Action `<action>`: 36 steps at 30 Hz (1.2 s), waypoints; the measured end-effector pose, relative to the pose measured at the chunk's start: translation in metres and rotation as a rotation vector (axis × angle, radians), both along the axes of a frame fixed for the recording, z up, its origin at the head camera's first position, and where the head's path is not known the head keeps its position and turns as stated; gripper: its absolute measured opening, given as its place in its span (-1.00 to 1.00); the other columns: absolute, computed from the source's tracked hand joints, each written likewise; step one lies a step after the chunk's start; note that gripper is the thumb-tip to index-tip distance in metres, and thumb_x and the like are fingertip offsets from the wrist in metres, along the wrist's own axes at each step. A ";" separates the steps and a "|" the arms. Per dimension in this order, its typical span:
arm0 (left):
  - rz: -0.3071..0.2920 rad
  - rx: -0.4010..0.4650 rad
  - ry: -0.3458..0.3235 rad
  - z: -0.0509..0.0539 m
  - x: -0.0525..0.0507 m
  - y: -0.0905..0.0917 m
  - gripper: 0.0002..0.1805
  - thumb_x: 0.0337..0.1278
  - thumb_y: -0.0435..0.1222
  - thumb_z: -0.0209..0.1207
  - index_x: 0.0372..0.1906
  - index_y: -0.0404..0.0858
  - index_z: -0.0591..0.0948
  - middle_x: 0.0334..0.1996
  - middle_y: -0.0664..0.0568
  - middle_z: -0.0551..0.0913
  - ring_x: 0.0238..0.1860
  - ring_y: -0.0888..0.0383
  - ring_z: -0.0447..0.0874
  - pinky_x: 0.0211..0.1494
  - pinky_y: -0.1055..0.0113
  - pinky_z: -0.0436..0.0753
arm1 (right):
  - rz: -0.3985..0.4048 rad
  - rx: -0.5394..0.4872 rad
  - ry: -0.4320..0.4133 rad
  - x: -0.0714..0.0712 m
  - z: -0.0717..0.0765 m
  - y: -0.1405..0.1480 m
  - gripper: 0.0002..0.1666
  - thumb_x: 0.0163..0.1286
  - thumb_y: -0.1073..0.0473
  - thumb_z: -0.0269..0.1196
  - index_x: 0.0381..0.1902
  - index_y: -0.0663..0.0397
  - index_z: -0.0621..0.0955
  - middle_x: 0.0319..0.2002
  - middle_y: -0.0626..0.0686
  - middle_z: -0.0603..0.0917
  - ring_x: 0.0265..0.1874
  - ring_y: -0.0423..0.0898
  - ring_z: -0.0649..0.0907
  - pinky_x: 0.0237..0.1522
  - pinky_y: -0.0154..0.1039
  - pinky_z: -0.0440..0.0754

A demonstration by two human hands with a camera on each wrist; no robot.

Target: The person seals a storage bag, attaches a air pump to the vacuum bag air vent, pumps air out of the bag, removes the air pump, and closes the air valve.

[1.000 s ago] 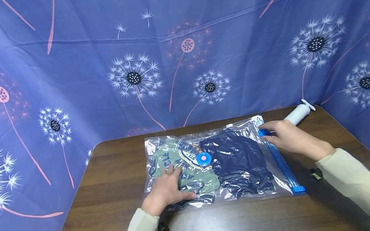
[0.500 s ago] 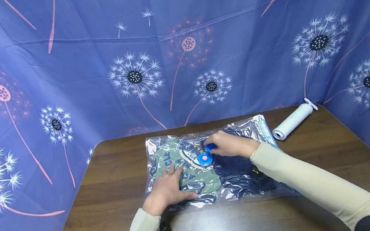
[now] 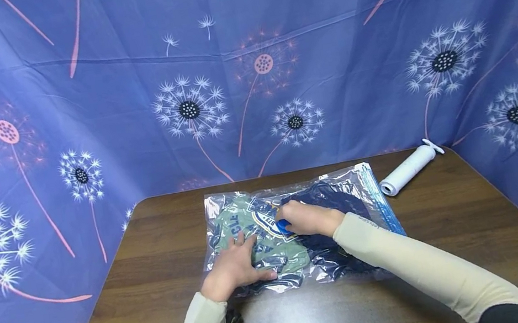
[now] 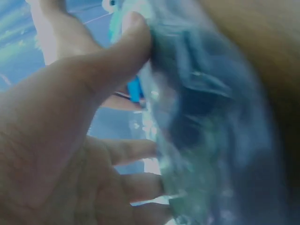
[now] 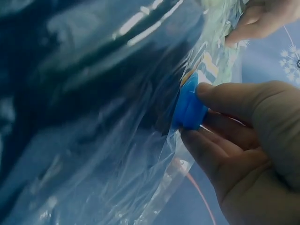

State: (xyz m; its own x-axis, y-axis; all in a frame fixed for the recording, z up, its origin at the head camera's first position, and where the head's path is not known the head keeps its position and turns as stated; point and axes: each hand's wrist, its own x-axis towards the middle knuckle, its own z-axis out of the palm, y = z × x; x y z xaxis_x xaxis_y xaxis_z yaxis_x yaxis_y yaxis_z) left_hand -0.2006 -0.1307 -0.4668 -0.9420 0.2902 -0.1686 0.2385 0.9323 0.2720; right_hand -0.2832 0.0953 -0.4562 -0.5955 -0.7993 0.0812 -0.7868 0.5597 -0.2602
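Observation:
A clear vacuum storage bag (image 3: 381,199) lies flat on the table. Inside it are a green printed garment (image 3: 232,218) at the left and a dark navy garment (image 3: 334,190) at the right. My left hand (image 3: 235,265) rests on the bag's lower left part, fingers spread. Thumb and fingers of my right hand (image 3: 309,217) pinch a blue valve cap (image 5: 190,108) at the bag's middle. In the right wrist view the cap sits against the plastic; the valve beneath it is hidden.
A white hand pump (image 3: 408,170) lies at the table's back right, beyond the bag's blue-edged end. Behind the brown wooden table (image 3: 152,255) hangs a blue curtain (image 3: 250,101) with dandelion prints.
My right hand has moved left from the bag's right end to the middle, bringing the blue cap onto the valve. The left hand has stayed in place.

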 end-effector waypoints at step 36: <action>0.026 0.037 -0.064 0.009 -0.008 0.010 0.25 -0.25 0.21 0.58 0.50 -0.37 0.31 0.50 -0.44 0.28 0.49 -0.37 0.30 0.50 -0.20 0.39 | -0.080 -0.042 -0.029 0.003 -0.003 0.002 -0.90 0.27 0.41 0.43 -0.27 0.15 0.78 -0.43 0.03 0.75 -0.51 -0.25 0.54 -0.35 -0.35 0.64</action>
State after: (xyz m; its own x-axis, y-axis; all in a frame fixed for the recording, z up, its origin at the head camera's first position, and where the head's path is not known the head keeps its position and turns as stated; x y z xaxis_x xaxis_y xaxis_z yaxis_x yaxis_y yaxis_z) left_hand -0.2086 -0.1205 -0.4574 -0.9369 0.2726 -0.2187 0.1950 0.9271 0.3202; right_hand -0.2807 0.0969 -0.4589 -0.6598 -0.7454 0.0954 -0.7319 0.6086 -0.3065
